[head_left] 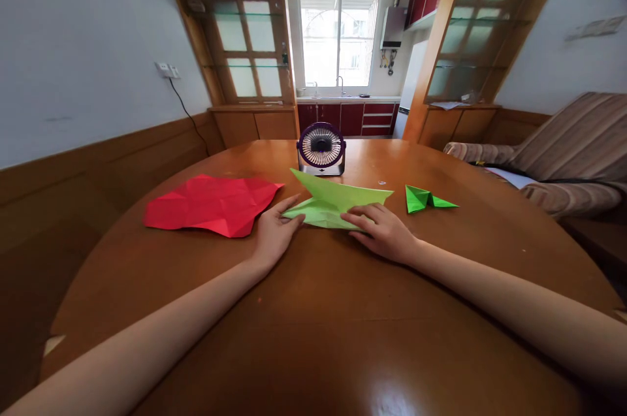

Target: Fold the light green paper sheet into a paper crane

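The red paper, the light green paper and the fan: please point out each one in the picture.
Red paper (210, 206), head view: middle of the creased sheet.
Light green paper (335, 193), head view: its raised far flap.
Fan (322, 145), head view: centre of the round grille.

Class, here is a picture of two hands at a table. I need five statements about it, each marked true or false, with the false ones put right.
1. The left hand and the right hand both touch the light green paper. True.
2. The red paper lies to the right of the light green paper. False: it lies to the left.
3. A round fan stands on the table, beyond the light green paper. True.
4. The right hand holds the folded bright green piece. False: that piece lies on the table, to the right of the right hand.
5. A dark cord hangs from the wall outlet on the left. True.
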A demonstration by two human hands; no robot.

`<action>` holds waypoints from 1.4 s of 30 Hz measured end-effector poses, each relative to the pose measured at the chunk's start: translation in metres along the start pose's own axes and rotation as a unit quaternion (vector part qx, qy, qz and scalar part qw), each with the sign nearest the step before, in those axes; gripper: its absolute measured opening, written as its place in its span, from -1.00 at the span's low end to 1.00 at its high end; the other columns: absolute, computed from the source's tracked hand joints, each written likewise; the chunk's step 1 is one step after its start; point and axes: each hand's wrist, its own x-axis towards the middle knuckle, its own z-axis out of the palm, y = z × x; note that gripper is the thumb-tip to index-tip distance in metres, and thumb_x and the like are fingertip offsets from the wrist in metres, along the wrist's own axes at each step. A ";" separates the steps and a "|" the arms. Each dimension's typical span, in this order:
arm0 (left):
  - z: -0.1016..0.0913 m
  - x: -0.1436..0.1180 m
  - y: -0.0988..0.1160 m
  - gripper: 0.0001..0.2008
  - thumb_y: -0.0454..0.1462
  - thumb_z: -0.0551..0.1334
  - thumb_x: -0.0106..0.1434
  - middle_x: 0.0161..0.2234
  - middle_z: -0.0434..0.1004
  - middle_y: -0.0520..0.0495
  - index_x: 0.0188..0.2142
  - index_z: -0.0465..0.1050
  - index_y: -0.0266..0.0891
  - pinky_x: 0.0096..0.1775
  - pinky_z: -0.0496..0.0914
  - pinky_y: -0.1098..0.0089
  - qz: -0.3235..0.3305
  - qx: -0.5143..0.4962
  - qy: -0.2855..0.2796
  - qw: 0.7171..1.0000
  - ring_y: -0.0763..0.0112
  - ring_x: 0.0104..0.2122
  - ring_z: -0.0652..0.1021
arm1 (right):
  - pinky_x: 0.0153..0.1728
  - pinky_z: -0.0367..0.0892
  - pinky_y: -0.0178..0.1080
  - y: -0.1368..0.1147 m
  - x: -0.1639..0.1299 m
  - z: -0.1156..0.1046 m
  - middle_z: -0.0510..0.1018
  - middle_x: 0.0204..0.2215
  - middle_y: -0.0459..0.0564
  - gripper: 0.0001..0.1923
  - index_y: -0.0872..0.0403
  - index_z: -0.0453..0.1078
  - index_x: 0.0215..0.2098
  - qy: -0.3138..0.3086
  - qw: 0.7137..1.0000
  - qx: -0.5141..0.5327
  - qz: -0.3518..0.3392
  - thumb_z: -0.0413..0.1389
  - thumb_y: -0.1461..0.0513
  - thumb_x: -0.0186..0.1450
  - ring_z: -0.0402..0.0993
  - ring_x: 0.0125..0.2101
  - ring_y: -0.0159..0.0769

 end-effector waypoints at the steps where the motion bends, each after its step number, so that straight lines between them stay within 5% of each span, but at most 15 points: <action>1: 0.000 0.000 0.001 -0.37 -0.23 0.36 0.01 0.03 0.48 -0.23 0.11 0.35 -0.23 -0.25 0.50 0.29 0.015 0.005 0.005 1.000 0.31 -0.35 0.61 | -0.19 0.38 -0.15 0.001 0.000 0.000 0.52 -0.13 0.12 -0.68 0.06 0.32 0.08 0.000 1.000 -0.016 -0.023 0.02 0.29 0.36 0.45 -0.19 -0.20; 7: -0.001 0.001 0.005 -0.28 -0.32 0.34 0.02 0.14 0.34 -0.29 0.17 0.14 -0.15 -0.39 0.46 0.44 0.077 0.051 0.020 0.996 0.53 -0.49 0.55 | -0.28 0.37 -0.19 0.005 0.000 -0.003 0.55 -0.24 0.08 -0.76 0.07 0.42 -0.08 -0.004 0.995 -0.050 -0.089 -0.03 0.35 0.37 0.47 -0.30 -0.27; 12: 0.006 -0.005 0.008 -0.25 -0.29 0.36 0.01 0.16 0.29 -0.29 0.16 0.08 -0.14 -0.17 0.50 0.29 0.077 -0.004 0.033 0.996 0.34 -0.23 0.60 | -0.26 0.38 -0.16 0.001 0.001 -0.002 0.55 -0.26 0.04 -0.79 0.03 0.43 -0.15 0.019 0.996 -0.026 -0.079 -0.02 0.33 0.37 0.47 -0.30 -0.28; 17: 0.019 -0.015 0.007 -0.14 -0.25 0.40 -0.01 0.06 0.43 -0.33 0.22 0.02 -0.24 -0.11 0.49 0.20 0.005 -0.064 -0.002 0.998 0.24 -0.18 0.60 | -0.30 0.37 -0.19 -0.005 0.004 -0.004 0.57 -0.30 0.02 -0.81 0.05 0.45 -0.18 0.035 0.994 -0.025 -0.102 0.01 0.35 0.36 0.46 -0.34 -0.30; 22: 0.025 -0.022 0.007 -0.51 -0.16 0.37 0.04 -0.12 0.58 -0.25 -0.06 0.44 -0.34 -0.08 0.46 0.19 -0.024 -0.051 -0.091 0.994 0.16 -0.14 0.59 | -0.34 0.37 -0.20 -0.011 0.008 -0.003 0.58 -0.34 0.03 -0.81 0.08 0.43 -0.16 0.051 0.994 -0.007 -0.092 0.01 0.37 0.34 0.45 -0.39 -0.30; 25: 0.025 -0.024 0.010 -0.70 -0.13 0.31 0.12 -0.23 0.63 -0.14 -0.25 0.57 -0.29 -0.13 0.46 0.24 0.012 0.032 -0.113 0.993 0.19 -0.21 0.60 | -0.33 0.39 -0.21 -0.015 0.009 -0.002 0.57 -0.38 0.00 -0.76 0.06 0.36 -0.03 0.067 0.996 0.035 -0.035 0.02 0.35 0.34 0.46 -0.40 -0.29; 31: 0.021 -0.028 0.017 -0.77 -0.14 0.21 0.24 -0.28 0.63 -0.01 -0.23 0.58 -0.18 -0.22 0.47 0.34 0.116 0.154 -0.055 0.980 0.29 -0.30 0.59 | -0.13 0.43 -0.17 -0.024 0.011 -0.007 0.50 -0.19 0.04 -0.53 0.01 0.14 0.14 0.110 0.964 0.207 0.126 0.07 0.33 0.28 0.48 -0.16 -0.25; 42: 0.022 -0.035 0.023 -0.75 -0.29 0.12 0.32 -0.25 0.48 -0.07 -0.05 0.48 -0.15 -0.23 0.40 0.45 0.340 0.279 -0.099 0.893 0.45 -0.29 0.52 | -0.16 0.46 -0.21 -0.029 0.006 0.001 0.52 -0.22 0.01 -0.65 0.00 0.26 0.02 0.161 0.928 0.273 0.194 0.13 0.29 0.28 0.51 -0.21 -0.29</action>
